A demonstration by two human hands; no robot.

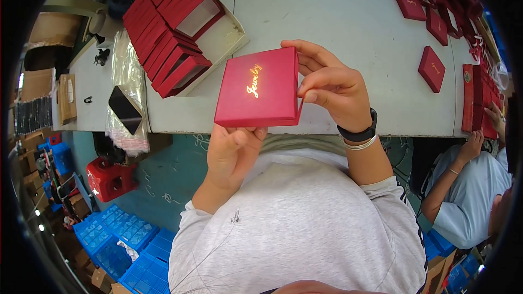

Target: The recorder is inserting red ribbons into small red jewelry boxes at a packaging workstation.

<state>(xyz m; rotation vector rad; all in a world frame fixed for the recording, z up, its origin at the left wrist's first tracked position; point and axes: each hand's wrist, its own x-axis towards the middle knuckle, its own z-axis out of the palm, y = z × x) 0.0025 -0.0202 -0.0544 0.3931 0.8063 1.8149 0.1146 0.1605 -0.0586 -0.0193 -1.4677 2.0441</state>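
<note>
A flat, square red gift box [256, 90] with gold lettering on its top is held up above the table's near edge, slightly tilted. My left hand [234, 149] grips it from below, its fingers partly hidden beneath the box. At the box's right side is my right hand [332, 84], thumb and forefinger pinched together against the edge. A thin red strip shows below that thumb, along the side; whether it is a ribbon or part of the box I cannot tell. The other right fingers reach behind the far corner.
Rows of red boxes [163, 27] stand in a pale tray [231, 32] at the far left. A phone [125, 110] lies on clear plastic bags [122, 65]. More red boxes [408, 4] lie at the right, where a co-worker [463, 185] handles red items. Blue crates [117, 234] stand below left.
</note>
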